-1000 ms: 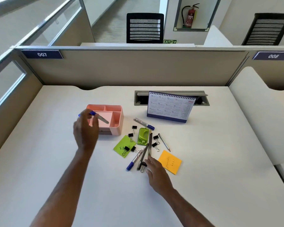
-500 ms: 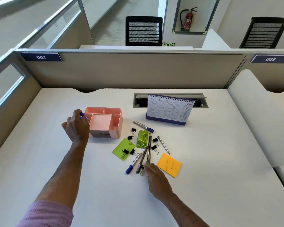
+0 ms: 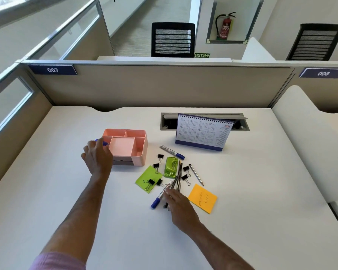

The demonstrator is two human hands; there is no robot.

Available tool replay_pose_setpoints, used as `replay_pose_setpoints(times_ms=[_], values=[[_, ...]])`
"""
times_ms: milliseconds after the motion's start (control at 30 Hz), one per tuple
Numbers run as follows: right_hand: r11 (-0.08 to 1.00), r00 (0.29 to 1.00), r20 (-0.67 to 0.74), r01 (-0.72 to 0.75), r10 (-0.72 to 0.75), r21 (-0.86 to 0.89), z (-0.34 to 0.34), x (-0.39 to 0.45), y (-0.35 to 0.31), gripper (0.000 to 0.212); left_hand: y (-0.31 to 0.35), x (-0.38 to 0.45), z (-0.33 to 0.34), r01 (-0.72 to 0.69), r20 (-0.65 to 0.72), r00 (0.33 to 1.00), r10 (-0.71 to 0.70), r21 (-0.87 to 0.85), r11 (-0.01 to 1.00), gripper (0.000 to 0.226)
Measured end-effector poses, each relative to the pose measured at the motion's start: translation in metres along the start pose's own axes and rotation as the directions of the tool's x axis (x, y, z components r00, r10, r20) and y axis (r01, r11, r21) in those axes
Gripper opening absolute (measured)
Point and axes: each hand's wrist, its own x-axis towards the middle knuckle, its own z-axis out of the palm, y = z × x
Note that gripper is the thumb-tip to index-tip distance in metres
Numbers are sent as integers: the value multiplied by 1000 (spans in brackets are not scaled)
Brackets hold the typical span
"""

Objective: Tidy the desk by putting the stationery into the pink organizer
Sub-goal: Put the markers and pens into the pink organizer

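Note:
The pink organizer stands on the desk left of centre, its compartments showing nothing inside. My left hand is against its left side, closed around a blue-capped marker whose tip pokes out at the rim. To the right lies the stationery pile: a second marker, a green hole punch, dark pens, a blue-capped pen, a silver pen, several black binder clips, a green note and an orange note. My right hand covers the pens' near ends, fingers pinched on them.
A desk calendar stands behind the pile, in front of a grey cable slot. Beige partition walls close the desk at the back and left. A white divider borders the right side.
My left hand carried the marker from above the organizer down to its left side. My right hand slid slightly forward over the pens' near ends.

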Motion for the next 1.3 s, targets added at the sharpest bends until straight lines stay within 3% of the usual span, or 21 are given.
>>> replay_pose_setpoints(times_ms=[233, 467, 633, 733, 900, 1033, 1200, 1300], values=[[983, 991, 50, 129, -124, -129, -1, 30, -19, 47, 26, -65, -2, -73, 2, 997, 75, -187, 980, 25], [967, 991, 37, 134, -129, -215, 1, 32, -20, 29, 14, -142, 11, -209, 175, 948, 265, -282, 936, 21], [989, 986, -112, 114, -125, -94, -5, 38, -24, 36, 4, -174, 21, -135, 335, 903, 268, -371, 919, 23], [997, 966, -254, 69, -56, 41, -12, 46, -30, 23, 8, -179, 18, -133, 358, 876, 322, -463, 876, 22], [980, 934, -357, 45, 27, 192, -23, 54, -36, 24, 22, -168, 9, -210, 251, 877, 411, -569, 795, 20], [976, 925, -368, -18, 99, 218, -23, 53, -31, 41, 28, -134, -4, -253, 49, 937, 346, -588, 769, 19], [975, 934, -303, -141, 188, 172, -27, 54, -9, 46, 14, -61, -32, -267, -200, 961, 193, -474, 839, 21], [966, 950, -183, -241, 255, 96, -41, 66, 9, 52, 3, -24, -42, -198, -206, 970, 130, -355, 914, 24]])
